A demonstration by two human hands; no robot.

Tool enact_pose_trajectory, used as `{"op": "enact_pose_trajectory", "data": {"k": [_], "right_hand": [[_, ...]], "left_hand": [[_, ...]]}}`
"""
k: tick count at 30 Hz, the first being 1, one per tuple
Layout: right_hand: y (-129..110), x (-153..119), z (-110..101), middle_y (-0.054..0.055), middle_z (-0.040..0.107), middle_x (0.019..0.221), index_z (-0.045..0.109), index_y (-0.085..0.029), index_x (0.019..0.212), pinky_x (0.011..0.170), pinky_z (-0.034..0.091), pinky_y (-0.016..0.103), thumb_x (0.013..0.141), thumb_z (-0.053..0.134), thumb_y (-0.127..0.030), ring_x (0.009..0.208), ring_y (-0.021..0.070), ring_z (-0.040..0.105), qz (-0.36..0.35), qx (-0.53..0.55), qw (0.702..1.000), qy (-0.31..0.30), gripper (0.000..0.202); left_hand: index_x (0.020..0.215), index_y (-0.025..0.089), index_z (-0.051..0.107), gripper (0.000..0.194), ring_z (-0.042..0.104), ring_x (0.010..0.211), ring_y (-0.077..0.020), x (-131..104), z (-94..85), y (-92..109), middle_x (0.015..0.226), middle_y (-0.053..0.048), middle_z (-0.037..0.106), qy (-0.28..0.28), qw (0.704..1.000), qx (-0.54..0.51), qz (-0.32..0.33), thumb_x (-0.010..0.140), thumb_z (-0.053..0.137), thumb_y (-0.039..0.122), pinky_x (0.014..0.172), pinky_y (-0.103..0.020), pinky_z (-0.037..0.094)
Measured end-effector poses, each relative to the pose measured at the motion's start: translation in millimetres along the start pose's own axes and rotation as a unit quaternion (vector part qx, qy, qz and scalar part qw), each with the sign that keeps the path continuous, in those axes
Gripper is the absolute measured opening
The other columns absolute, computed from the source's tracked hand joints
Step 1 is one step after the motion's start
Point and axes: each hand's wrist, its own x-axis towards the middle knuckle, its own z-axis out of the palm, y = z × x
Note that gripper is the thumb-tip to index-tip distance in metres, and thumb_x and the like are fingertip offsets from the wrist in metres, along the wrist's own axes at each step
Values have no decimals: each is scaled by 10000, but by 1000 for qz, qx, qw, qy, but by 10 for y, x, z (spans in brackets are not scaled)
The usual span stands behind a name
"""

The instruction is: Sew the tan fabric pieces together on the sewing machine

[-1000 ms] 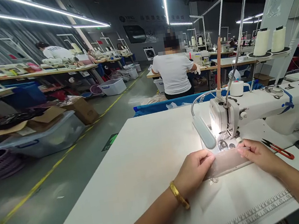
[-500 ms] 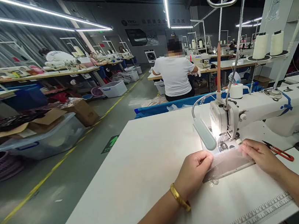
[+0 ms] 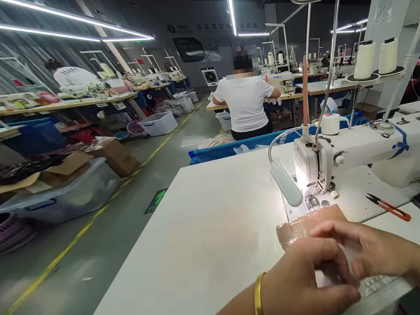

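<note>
Far left: storage bins (image 3: 63, 196) and a cardboard box (image 3: 116, 157) are seen along the aisle, beside a yellow floor line (image 3: 86, 224). Further back, a person in a white shirt (image 3: 246, 103) is seated at another table, back turned.

White work table (image 3: 205, 231) is seen in the foreground. Left hand (image 3: 307, 290) is held low over the table's near edge, a gold bangle (image 3: 259, 304) worn on the wrist; fingers are curled inward, thumb pressed toward the fingertips of the other hand. What is pinched there cannot be told; the hands overlap.

A sheer beige fabric piece (image 3: 305, 225) is lifted just above the hands, in front of the needle area, its near end hidden behind the fingers. Contact with the table cannot be told.

Right hand (image 3: 367, 250) is positioned just right of the left, fingers extended leftward and partly closed, meeting the left hand at the fabric's lower end.

Behind: white sewing machine (image 3: 369, 150), lamp lit. Red-handled thread snips (image 3: 389, 206) are laid on the table right of the fabric. Two thread cones (image 3: 376, 58) are stood upright on the rack.
</note>
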Motion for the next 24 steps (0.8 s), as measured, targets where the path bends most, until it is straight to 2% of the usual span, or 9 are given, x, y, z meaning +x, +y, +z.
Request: {"op": "enact_pose_trajectory", "data": {"k": [2, 5, 9, 12, 14, 15, 18, 20, 24], "right_hand": [[-18, 8, 43, 60, 704, 1055, 646, -215, 1164, 855, 547, 332, 742, 864, -696, 990, 238, 695, 50, 87, 994, -37, 676], [38, 35, -33, -25, 618, 757, 600, -202, 947, 595, 450, 224, 803, 828, -662, 654, 138, 604, 89, 91, 992, 10, 532], [203, 109, -244, -70, 517, 644, 545, -221, 840, 533, 399, 229, 901, 702, -616, 538, 117, 510, 106, -92, 977, 159, 429], [323, 176, -317, -59, 533, 719, 560, -230, 889, 525, 393, 244, 927, 658, -529, 549, 125, 509, 100, -151, 957, 227, 317], [369, 207, -314, -45, 537, 760, 569, -231, 890, 571, 406, 259, 935, 633, -496, 622, 143, 519, 88, -182, 945, 257, 276], [379, 215, -306, -40, 535, 769, 569, -231, 878, 606, 413, 268, 935, 626, -487, 667, 154, 521, 80, -198, 940, 267, 268], [370, 213, -285, -37, 528, 766, 563, -233, 861, 677, 415, 288, 954, 585, -481, 728, 173, 512, 69, -232, 928, 283, 266], [349, 198, -275, -34, 541, 769, 566, -234, 870, 676, 413, 290, 974, 556, -480, 723, 175, 513, 68, -247, 923, 289, 267], [275, 158, -188, -25, 561, 770, 589, -241, 895, 678, 427, 294, 1008, 535, -465, 725, 183, 528, 60, -273, 912, 300, 256]], "left_hand": [[797, 198, 555, 243, 717, 838, -201, 32, 1, 7, 919, -66, 727, -14, 995, -84, -43, 803, 765, 318, 740, -316, 583], [897, 208, 544, 197, 708, 720, -177, 109, -161, -61, 825, -25, 696, -11, 992, -82, -100, 831, 701, 307, 626, -282, 558], [912, 214, 570, 44, 644, 683, -172, 197, -446, -201, 733, 16, 631, 70, 978, 158, -121, 870, 573, 227, 624, -279, 511], [865, 208, 567, 128, 604, 822, -223, 227, -489, -298, 852, -42, 634, 168, 896, 406, -61, 838, 495, 105, 732, -341, 491], [858, 199, 568, 169, 572, 862, -244, 228, -431, -362, 913, -74, 626, 174, 849, 499, -19, 846, 468, 64, 758, -368, 466], [869, 196, 577, 166, 562, 864, -245, 224, -392, -393, 929, -78, 621, 153, 844, 513, -7, 859, 475, 65, 753, -367, 457], [930, 201, 616, 79, 561, 864, -231, 196, -295, -456, 968, -63, 610, 64, 877, 476, -26, 862, 633, 165, 711, -332, 445], [937, 202, 637, 184, 567, 876, -237, 170, -278, -454, 991, -62, 600, 29, 893, 444, -66, 802, 752, 256, 694, -321, 442], [953, 206, 669, 130, 592, 867, -228, 145, -328, -385, 981, -60, 629, 70, 927, 360, -74, 875, 643, 307, 726, -329, 462]]}}
